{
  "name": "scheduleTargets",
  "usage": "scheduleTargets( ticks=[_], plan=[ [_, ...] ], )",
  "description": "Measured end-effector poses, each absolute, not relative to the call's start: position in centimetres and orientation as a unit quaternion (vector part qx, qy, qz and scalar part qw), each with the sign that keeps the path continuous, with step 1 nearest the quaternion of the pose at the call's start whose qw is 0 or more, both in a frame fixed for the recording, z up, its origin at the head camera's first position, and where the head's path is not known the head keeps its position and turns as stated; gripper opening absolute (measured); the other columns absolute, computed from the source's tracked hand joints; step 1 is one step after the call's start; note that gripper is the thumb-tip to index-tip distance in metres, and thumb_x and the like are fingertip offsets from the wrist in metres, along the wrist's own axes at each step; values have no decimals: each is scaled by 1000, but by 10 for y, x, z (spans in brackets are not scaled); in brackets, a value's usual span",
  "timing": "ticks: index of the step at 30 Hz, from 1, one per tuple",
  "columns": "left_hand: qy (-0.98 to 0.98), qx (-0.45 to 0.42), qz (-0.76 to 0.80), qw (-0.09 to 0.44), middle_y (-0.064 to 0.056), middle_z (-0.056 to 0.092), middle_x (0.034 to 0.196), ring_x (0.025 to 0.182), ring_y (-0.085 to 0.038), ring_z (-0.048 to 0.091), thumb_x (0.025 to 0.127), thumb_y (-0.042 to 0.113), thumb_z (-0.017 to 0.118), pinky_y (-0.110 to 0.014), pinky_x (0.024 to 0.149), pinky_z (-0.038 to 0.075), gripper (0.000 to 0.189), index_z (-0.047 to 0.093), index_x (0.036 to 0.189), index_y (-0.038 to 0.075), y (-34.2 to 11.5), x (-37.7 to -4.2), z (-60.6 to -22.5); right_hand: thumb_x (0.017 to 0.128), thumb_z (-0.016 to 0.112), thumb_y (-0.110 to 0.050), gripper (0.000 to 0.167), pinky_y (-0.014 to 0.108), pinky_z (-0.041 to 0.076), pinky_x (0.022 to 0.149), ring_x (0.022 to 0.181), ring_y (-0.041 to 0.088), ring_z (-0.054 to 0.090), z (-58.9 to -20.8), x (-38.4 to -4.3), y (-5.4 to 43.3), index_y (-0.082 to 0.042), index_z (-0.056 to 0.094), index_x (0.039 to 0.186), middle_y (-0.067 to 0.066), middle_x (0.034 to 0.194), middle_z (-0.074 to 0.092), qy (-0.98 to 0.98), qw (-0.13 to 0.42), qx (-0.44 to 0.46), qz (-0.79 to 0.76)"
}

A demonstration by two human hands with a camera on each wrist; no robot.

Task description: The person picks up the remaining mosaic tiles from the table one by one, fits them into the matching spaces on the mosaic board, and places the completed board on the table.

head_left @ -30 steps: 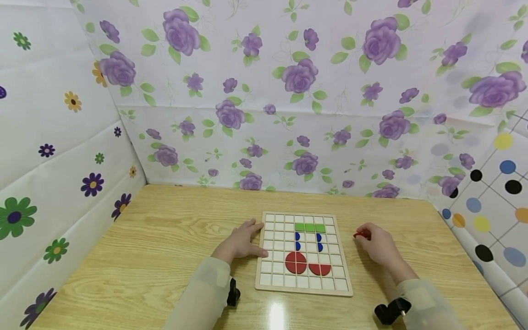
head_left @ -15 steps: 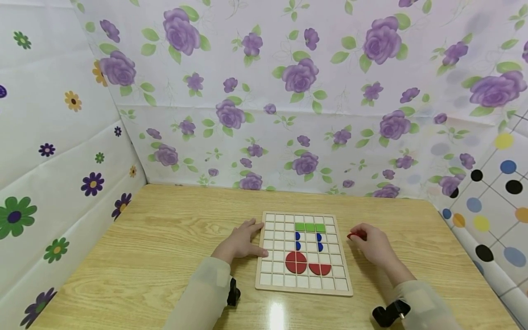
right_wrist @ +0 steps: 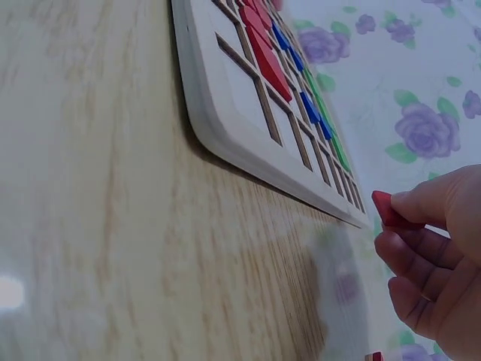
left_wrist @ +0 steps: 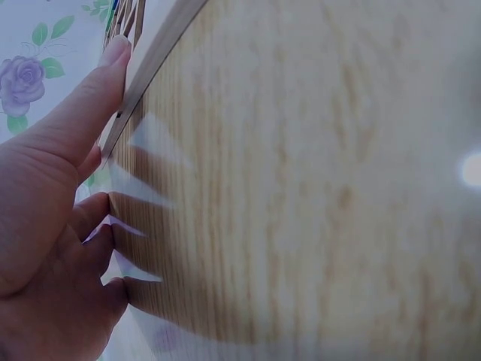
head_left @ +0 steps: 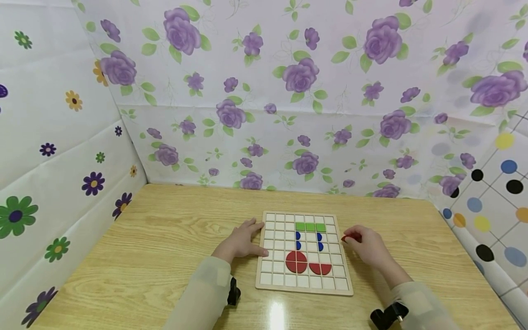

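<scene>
A square wooden grid board lies on the table with colored flat pieces set in its cells. Green squares form a row near the top, and blue half-round pieces sit below them. Lower down are a red disc of quarter pieces and a red half disc. My left hand rests at the board's left edge, fingers spread, thumb on the rim. Just off the right edge, my right hand pinches a small red piece between thumb and fingers, above the table.
The wooden table reaches back to a flowered cloth wall. At the bottom of the right wrist view, a small red object shows in part. Both wrists carry black camera mounts.
My right hand has moved left with the red piece, from over the table at right to close beside the board's right edge. My left hand and the pieces on the board stay put.
</scene>
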State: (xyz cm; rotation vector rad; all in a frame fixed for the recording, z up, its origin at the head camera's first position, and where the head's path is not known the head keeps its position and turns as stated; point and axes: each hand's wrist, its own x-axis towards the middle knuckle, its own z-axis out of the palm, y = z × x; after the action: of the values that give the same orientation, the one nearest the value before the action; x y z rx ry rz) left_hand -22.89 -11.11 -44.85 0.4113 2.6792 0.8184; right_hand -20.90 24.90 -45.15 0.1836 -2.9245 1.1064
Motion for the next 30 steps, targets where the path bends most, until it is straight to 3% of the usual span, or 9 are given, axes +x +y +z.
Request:
scheduleTargets(
  ticks=[11, 30],
  plan=[
    [935, 144, 284, 156, -13, 15, 159, 146, -35, 9, 77, 41, 76, -59, 117, 6, 88, 33, 149, 16, -111, -229, -448, 93, 59, -12, 21, 26, 49, 51, 72, 14, 57, -453, -207, 245, -2, 63, 111, 9, 94, 66, -923, -13, 59, 380],
    [934, 143, 288, 158, -13, 15, 159, 146, -34, 10, 77, 41, 76, -59, 117, 6, 87, 33, 149, 16, -111, -228, -448, 92, 60, -9, 16, 24, 47, 65, 82, 13, 58, -454, -207, 236, -5, 67, 105, 5, 94, 68, -930, 6, 78, 360]
  ],
)
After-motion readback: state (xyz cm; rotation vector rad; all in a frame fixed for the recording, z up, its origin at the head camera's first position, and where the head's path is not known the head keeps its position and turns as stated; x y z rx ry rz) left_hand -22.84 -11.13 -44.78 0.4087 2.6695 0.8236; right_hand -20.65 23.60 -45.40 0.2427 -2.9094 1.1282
